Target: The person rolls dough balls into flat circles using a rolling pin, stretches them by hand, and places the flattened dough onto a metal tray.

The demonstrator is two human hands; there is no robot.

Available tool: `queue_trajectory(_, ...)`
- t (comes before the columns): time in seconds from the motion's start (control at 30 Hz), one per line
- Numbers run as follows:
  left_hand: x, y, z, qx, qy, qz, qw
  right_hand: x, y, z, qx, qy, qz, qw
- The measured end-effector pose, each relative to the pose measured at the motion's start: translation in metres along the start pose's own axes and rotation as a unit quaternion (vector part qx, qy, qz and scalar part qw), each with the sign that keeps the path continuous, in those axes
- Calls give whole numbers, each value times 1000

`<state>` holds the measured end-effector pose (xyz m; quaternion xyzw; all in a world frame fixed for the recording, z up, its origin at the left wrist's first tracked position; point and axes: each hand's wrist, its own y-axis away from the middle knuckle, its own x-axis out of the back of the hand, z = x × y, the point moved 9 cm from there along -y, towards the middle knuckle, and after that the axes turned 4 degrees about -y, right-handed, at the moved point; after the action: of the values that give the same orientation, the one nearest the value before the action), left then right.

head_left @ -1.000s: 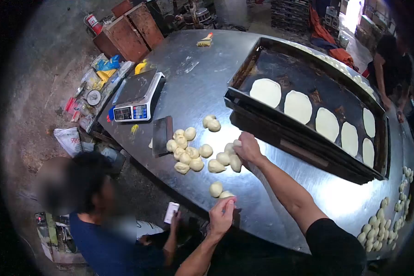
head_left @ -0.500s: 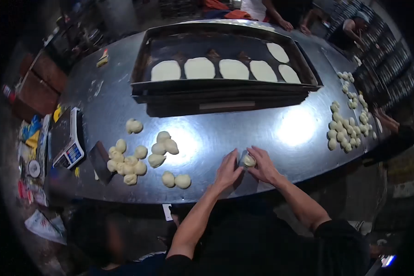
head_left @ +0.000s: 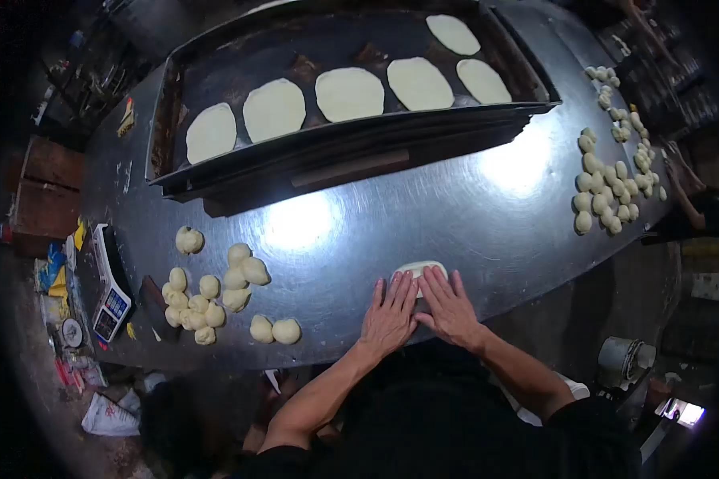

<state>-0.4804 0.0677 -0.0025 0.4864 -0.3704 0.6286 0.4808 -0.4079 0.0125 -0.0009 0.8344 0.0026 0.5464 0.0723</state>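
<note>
On the metal table near its front edge lies a flattened piece of dough (head_left: 420, 267), partly hidden under my fingers. My left hand (head_left: 388, 314) presses on its left side, palm down with the fingers stretched out. From the right, my right hand (head_left: 449, 307) lies flat over the same dough, its fingers slightly spread. The two thumbs come close together below it. To the left sit a pair of dough balls (head_left: 286, 330), with a larger cluster of dough balls (head_left: 194, 307) farther left.
Flat dough pieces (head_left: 349, 94) lie in a large dark tray (head_left: 359, 136) at the back. A scale (head_left: 112, 299) and a dark scraper (head_left: 156, 307) stand at left. Many dough balls (head_left: 603, 191) fill the right side, near another person's arm (head_left: 685, 188).
The dough under my hands has gone from a rounded lump to a flat piece. My cupped hands have flattened onto it. The camera view has turned and shifted.
</note>
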Motion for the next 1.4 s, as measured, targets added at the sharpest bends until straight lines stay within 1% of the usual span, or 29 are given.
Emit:
queue_trajectory(0.03,7,9,5,11,-2,-3,1000,-1,8,-1,-16,27,-28,999)
queue_trajectory(0.1,12,13,9,40,11,-33,999,26,2,5,1,20,-6,1000)
queue_trajectory(0.17,18,-4,8,75,16,-45,996,38,-19,26,12,-136,-112,984)
queue_trajectory(0.2,23,-12,18,68,46,-24,996,52,-51,49,-181,-155,-245,940)
queue_trajectory(0.23,24,-21,28,62,75,-1,995,79,-93,52,-114,-192,-91,971)
queue_trajectory(0.27,6,-28,33,62,122,8,991,104,-124,55,-45,-225,68,971)
queue_trajectory(0.3,0,-31,34,71,121,6,990,118,-157,45,80,-185,205,958)
queue_trajectory(0.33,-4,-37,32,76,96,-7,992,112,-190,34,151,-82,223,959)
queue_trajectory(0.4,-4,-42,34,82,73,-20,994,74,-235,34,182,5,95,979)
queue_trajectory(0.43,0,-47,33,78,73,-24,994,71,-236,33,191,8,97,977)
queue_trajectory(0.5,6,-43,34,74,66,-26,995,61,-234,43,138,35,83,986)
queue_trajectory(0.53,7,-42,36,85,84,-9,993,66,-216,41,156,50,146,976)
queue_trajectory(0.63,3,-32,50,67,83,26,994,63,-149,48,164,76,212,960)
queue_trajectory(0.67,-6,-29,55,87,66,2,994,62,-133,49,163,84,210,960)
queue_trajectory(0.7,-15,-23,59,106,49,-23,993,63,-118,49,160,92,200,962)
queue_trajectory(0.77,-10,-23,59,86,69,-11,994,71,-85,41,153,103,183,965)
queue_trajectory(0.8,-6,-20,54,69,127,-16,989,76,-79,42,117,39,111,986)
queue_trajectory(0.83,0,-7,49,66,128,-16,989,71,-74,44,76,-30,39,996)
queue_trajectory(0.87,21,8,29,121,223,83,964,71,-57,40,121,-29,68,990)
queue_trajectory(0.9,38,20,8,174,310,186,916,78,-40,32,110,-44,42,992)
queue_trajectory(0.97,61,38,0,236,40,247,939,67,-9,18,103,-62,19,993)
queue_trajectory(1.03,38,28,-13,269,-12,218,938,53,1,21,106,67,109,986)
queue_trajectory(1.07,27,20,-19,283,-3,206,937,46,-3,26,109,64,107,986)
queue_trajectory(1.13,23,-7,-42,301,-15,159,940,49,-26,44,62,138,116,982)
queue_trajectory(1.23,28,-59,-92,286,-40,139,947,60,-86,68,82,114,125,982)
queue_trajectory(1.27,33,-74,-108,286,-42,144,946,70,-99,69,121,70,116,983)
queue_trajectory(1.3,33,-87,-123,298,-13,124,946,82,-112,75,122,74,121,982)
queue_trajectory(1.37,35,-96,-136,304,13,104,947,64,-117,65,218,87,-72,969)
queue_trajectory(1.4,45,-101,-136,287,-5,104,952,63,-118,64,211,105,-116,965)
